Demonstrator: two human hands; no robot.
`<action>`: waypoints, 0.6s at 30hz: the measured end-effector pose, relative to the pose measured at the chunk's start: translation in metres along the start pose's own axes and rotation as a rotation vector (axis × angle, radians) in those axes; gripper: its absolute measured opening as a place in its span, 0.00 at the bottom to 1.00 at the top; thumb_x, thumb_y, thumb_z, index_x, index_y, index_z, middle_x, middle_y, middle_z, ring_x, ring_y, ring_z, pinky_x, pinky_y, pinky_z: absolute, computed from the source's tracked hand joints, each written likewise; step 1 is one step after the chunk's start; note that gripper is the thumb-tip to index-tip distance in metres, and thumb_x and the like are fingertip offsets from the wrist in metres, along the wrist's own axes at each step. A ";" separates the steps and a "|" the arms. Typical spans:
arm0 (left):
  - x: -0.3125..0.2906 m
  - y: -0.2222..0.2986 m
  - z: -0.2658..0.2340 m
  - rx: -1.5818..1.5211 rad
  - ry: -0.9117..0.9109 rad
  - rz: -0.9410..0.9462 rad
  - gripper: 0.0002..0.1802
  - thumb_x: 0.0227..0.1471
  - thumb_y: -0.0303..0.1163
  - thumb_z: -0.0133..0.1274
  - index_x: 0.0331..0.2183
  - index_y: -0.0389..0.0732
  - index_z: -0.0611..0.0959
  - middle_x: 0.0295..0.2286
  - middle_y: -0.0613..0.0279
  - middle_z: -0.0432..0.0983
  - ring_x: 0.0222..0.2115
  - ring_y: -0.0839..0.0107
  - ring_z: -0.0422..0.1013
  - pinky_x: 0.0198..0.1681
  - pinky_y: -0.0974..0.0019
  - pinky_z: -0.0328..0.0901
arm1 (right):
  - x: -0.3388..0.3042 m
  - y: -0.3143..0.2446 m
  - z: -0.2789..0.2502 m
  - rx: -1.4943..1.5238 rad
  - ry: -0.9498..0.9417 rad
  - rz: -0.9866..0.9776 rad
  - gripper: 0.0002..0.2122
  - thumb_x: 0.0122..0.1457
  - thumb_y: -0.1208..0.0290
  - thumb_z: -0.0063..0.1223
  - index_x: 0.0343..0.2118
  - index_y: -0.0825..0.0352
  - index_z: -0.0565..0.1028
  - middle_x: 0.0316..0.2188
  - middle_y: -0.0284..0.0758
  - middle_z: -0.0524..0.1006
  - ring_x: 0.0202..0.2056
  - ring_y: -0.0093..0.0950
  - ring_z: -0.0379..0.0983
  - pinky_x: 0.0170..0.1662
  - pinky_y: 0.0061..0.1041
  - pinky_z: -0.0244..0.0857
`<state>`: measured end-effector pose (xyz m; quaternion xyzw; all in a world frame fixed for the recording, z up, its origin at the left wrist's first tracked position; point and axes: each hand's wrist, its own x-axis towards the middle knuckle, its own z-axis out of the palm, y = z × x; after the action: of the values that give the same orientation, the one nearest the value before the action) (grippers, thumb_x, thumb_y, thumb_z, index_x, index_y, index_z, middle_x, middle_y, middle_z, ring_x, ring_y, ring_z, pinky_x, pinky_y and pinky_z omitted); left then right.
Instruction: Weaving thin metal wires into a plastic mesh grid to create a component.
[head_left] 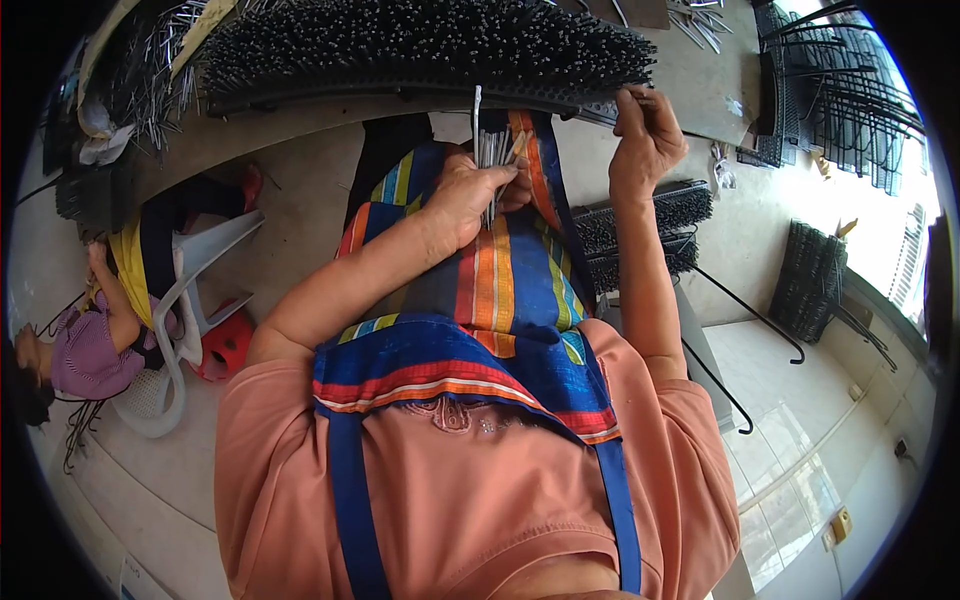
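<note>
My left hand (468, 197) is closed around a bundle of thin metal strips (493, 150) above my lap. One longer pale strip (477, 115) stands up out of that bundle. In front of me a long black rack (420, 55), densely set with upright dark pins with light tips, lies on the table. My right hand (648, 145) is raised at the rack's right end, thumb and fingers pinched together. Whatever is between those fingertips is too small or hidden to make out.
Loose metal strips (155, 85) are heaped at the far left of the table (290, 140). Black wire racks (830, 110) stand at the right, and bristly black racks (650, 235) with hooked rods sit lower down. A co-worker (110, 340) sits by white plastic chairs (190, 310) on the left.
</note>
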<state>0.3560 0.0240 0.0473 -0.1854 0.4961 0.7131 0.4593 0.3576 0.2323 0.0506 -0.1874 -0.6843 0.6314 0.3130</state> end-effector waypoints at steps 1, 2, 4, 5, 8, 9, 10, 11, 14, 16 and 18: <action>-0.002 -0.001 0.000 0.011 -0.011 0.004 0.10 0.55 0.24 0.48 0.38 0.32 0.80 0.29 0.51 0.79 0.27 0.65 0.78 0.32 0.68 0.74 | 0.006 0.002 0.002 -0.117 -0.025 -0.174 0.03 0.52 0.83 0.58 0.30 0.70 0.78 0.22 0.28 0.73 0.21 0.13 0.63 0.25 0.13 0.56; -0.003 -0.001 -0.001 0.023 -0.021 0.007 0.10 0.55 0.23 0.48 0.38 0.31 0.80 0.29 0.51 0.79 0.26 0.66 0.77 0.32 0.68 0.73 | 0.009 0.002 0.003 -0.112 -0.027 -0.177 0.03 0.52 0.83 0.58 0.30 0.70 0.78 0.22 0.28 0.73 0.21 0.13 0.63 0.25 0.13 0.56; -0.006 -0.003 -0.002 0.044 -0.050 -0.017 0.08 0.54 0.23 0.48 0.36 0.33 0.80 0.27 0.54 0.79 0.24 0.67 0.77 0.29 0.69 0.72 | 0.013 0.000 0.006 -0.321 -0.143 -0.332 0.04 0.50 0.85 0.58 0.29 0.71 0.78 0.23 0.28 0.73 0.24 0.13 0.64 0.27 0.13 0.58; -0.007 -0.004 -0.003 0.066 -0.081 -0.046 0.07 0.53 0.22 0.49 0.34 0.34 0.80 0.25 0.56 0.79 0.23 0.68 0.77 0.26 0.70 0.71 | 0.013 -0.001 0.005 -0.360 -0.159 -0.318 0.04 0.50 0.85 0.58 0.29 0.71 0.77 0.24 0.29 0.73 0.25 0.14 0.66 0.28 0.13 0.60; -0.011 -0.011 -0.009 0.115 -0.118 -0.088 0.07 0.53 0.22 0.49 0.34 0.35 0.80 0.25 0.58 0.79 0.22 0.70 0.77 0.26 0.71 0.71 | 0.013 -0.003 0.007 -0.377 -0.175 -0.312 0.04 0.50 0.84 0.59 0.29 0.71 0.78 0.25 0.29 0.74 0.25 0.14 0.67 0.29 0.14 0.61; -0.010 -0.013 -0.010 0.149 -0.122 -0.065 0.07 0.53 0.21 0.48 0.34 0.36 0.80 0.25 0.58 0.79 0.22 0.72 0.76 0.27 0.72 0.71 | 0.015 -0.002 0.007 -0.403 -0.187 -0.346 0.05 0.49 0.84 0.60 0.30 0.71 0.78 0.25 0.29 0.75 0.26 0.14 0.68 0.29 0.14 0.61; -0.011 -0.011 -0.009 0.149 -0.117 -0.061 0.07 0.53 0.21 0.48 0.34 0.36 0.80 0.25 0.58 0.79 0.22 0.72 0.76 0.27 0.72 0.71 | 0.016 -0.001 0.007 -0.398 -0.190 -0.349 0.05 0.49 0.84 0.60 0.30 0.71 0.78 0.25 0.29 0.75 0.26 0.14 0.68 0.29 0.14 0.61; -0.012 -0.009 -0.008 0.128 -0.110 -0.034 0.06 0.53 0.22 0.48 0.34 0.36 0.80 0.25 0.58 0.79 0.22 0.72 0.76 0.27 0.72 0.71 | 0.016 0.001 0.006 -0.406 -0.189 -0.361 0.05 0.49 0.85 0.60 0.30 0.71 0.78 0.25 0.30 0.76 0.25 0.14 0.68 0.29 0.14 0.61; -0.013 -0.005 -0.005 0.082 -0.078 0.023 0.06 0.54 0.22 0.48 0.34 0.36 0.79 0.25 0.59 0.79 0.22 0.72 0.76 0.26 0.72 0.71 | 0.017 0.003 0.007 -0.439 -0.196 -0.360 0.05 0.48 0.84 0.61 0.29 0.71 0.79 0.24 0.30 0.76 0.25 0.15 0.68 0.29 0.14 0.62; -0.012 -0.004 -0.003 0.056 -0.052 0.052 0.06 0.54 0.23 0.48 0.35 0.36 0.79 0.24 0.59 0.79 0.22 0.71 0.76 0.26 0.72 0.71 | 0.014 -0.002 0.009 -0.464 -0.202 -0.346 0.05 0.47 0.84 0.61 0.29 0.70 0.79 0.24 0.30 0.76 0.25 0.15 0.69 0.29 0.14 0.62; -0.011 -0.004 -0.003 0.069 -0.022 0.024 0.07 0.54 0.23 0.48 0.36 0.36 0.78 0.25 0.58 0.79 0.23 0.70 0.77 0.25 0.71 0.71 | 0.010 -0.008 0.014 -0.493 -0.119 -0.242 0.05 0.47 0.83 0.62 0.28 0.69 0.79 0.23 0.29 0.76 0.23 0.16 0.69 0.28 0.15 0.62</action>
<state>0.3643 0.0165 0.0513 -0.1554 0.5175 0.7031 0.4622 0.3417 0.2270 0.0605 -0.1374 -0.8517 0.4138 0.2906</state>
